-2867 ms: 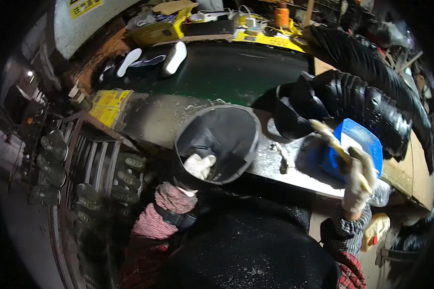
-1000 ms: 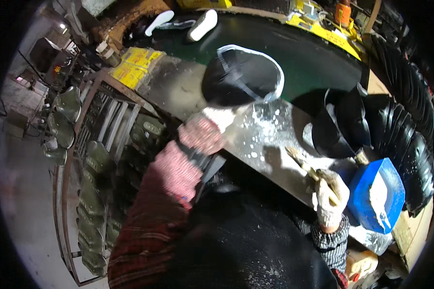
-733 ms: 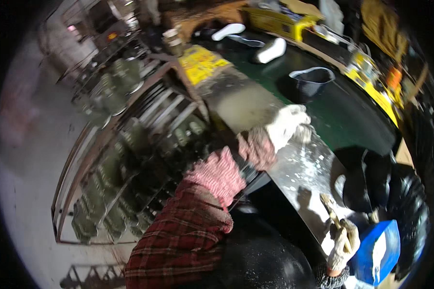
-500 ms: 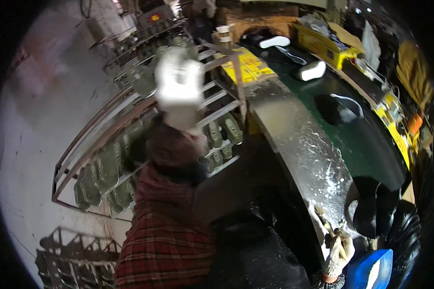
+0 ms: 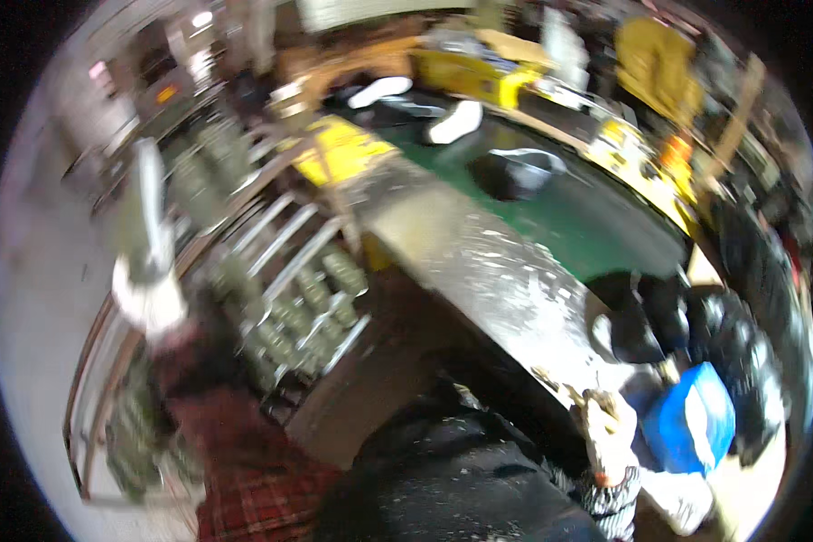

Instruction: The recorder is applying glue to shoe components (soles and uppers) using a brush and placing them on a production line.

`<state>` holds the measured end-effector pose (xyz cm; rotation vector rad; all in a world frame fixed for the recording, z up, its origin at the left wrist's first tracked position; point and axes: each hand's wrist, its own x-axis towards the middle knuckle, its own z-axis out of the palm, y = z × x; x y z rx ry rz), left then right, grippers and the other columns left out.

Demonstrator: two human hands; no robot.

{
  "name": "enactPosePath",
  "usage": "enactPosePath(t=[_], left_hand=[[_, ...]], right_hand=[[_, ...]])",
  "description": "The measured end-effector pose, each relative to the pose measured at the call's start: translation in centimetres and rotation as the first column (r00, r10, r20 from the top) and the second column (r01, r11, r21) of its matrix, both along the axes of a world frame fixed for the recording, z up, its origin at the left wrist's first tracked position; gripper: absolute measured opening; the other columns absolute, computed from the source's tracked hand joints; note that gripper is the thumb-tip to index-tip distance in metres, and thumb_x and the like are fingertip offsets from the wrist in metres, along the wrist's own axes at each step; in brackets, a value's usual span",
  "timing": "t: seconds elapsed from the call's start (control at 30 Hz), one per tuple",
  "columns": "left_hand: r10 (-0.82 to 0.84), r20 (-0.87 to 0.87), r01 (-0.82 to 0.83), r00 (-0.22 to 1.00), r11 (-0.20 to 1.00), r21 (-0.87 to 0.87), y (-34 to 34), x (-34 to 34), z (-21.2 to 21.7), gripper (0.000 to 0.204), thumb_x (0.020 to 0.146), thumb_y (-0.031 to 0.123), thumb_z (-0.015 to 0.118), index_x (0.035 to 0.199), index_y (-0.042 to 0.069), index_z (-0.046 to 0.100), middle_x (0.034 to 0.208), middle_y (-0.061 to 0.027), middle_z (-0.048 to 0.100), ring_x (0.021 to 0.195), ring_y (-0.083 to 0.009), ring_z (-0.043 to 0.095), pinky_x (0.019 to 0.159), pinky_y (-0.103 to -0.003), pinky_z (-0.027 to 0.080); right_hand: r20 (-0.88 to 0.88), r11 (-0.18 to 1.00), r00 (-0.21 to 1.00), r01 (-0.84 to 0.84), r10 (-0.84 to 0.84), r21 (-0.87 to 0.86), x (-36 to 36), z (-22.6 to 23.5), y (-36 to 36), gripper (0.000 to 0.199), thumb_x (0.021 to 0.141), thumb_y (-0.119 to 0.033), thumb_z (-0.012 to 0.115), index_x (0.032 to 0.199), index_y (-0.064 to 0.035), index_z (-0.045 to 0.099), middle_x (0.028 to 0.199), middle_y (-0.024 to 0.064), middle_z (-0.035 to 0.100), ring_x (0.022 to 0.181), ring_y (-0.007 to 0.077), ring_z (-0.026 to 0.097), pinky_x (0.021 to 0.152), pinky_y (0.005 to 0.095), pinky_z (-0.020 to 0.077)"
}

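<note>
My left hand (image 5: 149,303), in a pale glove, reaches out at the left over the rack. It is closed on a blurred piece with a thin white edge (image 5: 152,203) and an olive side, which looks like a shoe last. Rows of olive shoe lasts (image 5: 298,312) sit on the metal rack (image 5: 285,248) beside that arm. My right hand (image 5: 608,426), also gloved, is at the near end of the stained bench (image 5: 479,253). Its fingers close round a slim stick-like tool (image 5: 551,379) pointing toward the bench; the tool's kind is unclear.
Along the bench runs a green belt (image 5: 551,217), bearing a white-soled shoe (image 5: 456,122) and a dark shoe upper (image 5: 515,176). A yellow box (image 5: 465,77) stands at the back. Near my right hand are a blue container (image 5: 691,420) and black shiny bags (image 5: 732,339).
My left hand has swung left and slightly down with the held piece, whose white face now shows edge-on. The view has turned right. My right hand keeps its grip near the bench.
</note>
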<state>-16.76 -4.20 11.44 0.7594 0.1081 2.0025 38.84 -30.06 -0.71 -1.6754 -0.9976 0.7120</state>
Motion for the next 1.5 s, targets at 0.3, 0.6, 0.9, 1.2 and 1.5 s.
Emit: enactPosePath(t=[0.3, 0.6, 0.9, 1.2, 1.5], left_hand=[[-0.953, 0.006, 0.948, 0.302, 0.300, -0.103, -0.7, 17.8, -13.3, 0.081, 0.083, 0.024, 0.069, 0.142, -0.005, 0.023, 0.128, -0.0297, 0.042, 0.118, -0.0413, 0.050, 0.076, -0.043, 0.061], [-0.904, 0.128, 0.672, 0.408, 0.203, -0.712, -8.4, 33.7, -17.9, 0.078, 0.089, 0.058, 0.048, 0.129, -0.010, 0.044, 0.098, -0.0260, 0.063, 0.089, -0.0393, 0.063, 0.076, -0.053, 0.052], [-0.889, 0.457, 0.622, -0.010, -0.364, -0.694, -10.4, 31.6, -18.5, 0.088, 0.080, 0.080, 0.044, 0.121, 0.003, 0.054, 0.091, -0.0202, 0.065, 0.073, -0.0359, 0.066, 0.054, -0.046, 0.053], [-0.816, 0.539, 0.839, -0.208, -0.432, -0.330, -7.6, 30.6, -23.8, 0.070, 0.093, 0.062, 0.043, 0.132, 0.004, 0.051, 0.107, -0.0214, 0.065, 0.087, -0.0368, 0.068, 0.072, -0.050, 0.058], [-0.819, 0.538, 0.892, -0.201, -0.380, -0.245, -6.1, 30.2, -26.2, 0.065, 0.096, 0.055, 0.044, 0.139, 0.006, 0.046, 0.124, -0.0208, 0.060, 0.107, -0.0337, 0.063, 0.086, -0.046, 0.055]], right_hand=[[0.292, 0.567, 0.542, 0.453, -0.788, 0.688, 11.1, 6.0, -6.5, 0.020, 0.094, -0.016, 0.058, 0.103, -0.0001, 0.066, 0.081, 0.0017, 0.063, 0.068, 0.0109, 0.057, 0.065, 0.0225, 0.0465], [0.647, 0.712, 0.570, 0.700, -0.506, -0.060, 18.5, 5.8, -13.0, 0.028, 0.089, -0.032, 0.066, 0.084, -0.0040, 0.066, 0.064, 0.0028, 0.059, 0.061, 0.0090, 0.054, 0.056, 0.0262, 0.0439], [0.060, 0.768, 0.819, 0.506, -0.570, 0.392, 9.6, 8.0, -10.7, 0.020, 0.096, -0.017, 0.058, 0.097, 0.0010, 0.066, 0.083, 0.0036, 0.064, 0.071, 0.0083, 0.058, 0.063, 0.0211, 0.0459], [-0.159, 0.963, 0.987, 0.043, 0.000, 0.266, 4.0, -0.1, 12.7, 0.024, 0.091, -0.021, 0.066, 0.102, 0.0008, 0.067, 0.084, 0.0036, 0.068, 0.076, 0.0074, 0.060, 0.066, 0.0223, 0.0498], [-0.285, 0.971, 0.957, 0.015, 0.055, 0.237, 2.7, 3.2, 11.8, 0.020, 0.095, -0.018, 0.063, 0.095, 0.0011, 0.064, 0.072, 0.0000, 0.061, 0.062, 0.0057, 0.053, 0.058, 0.0217, 0.0452]])
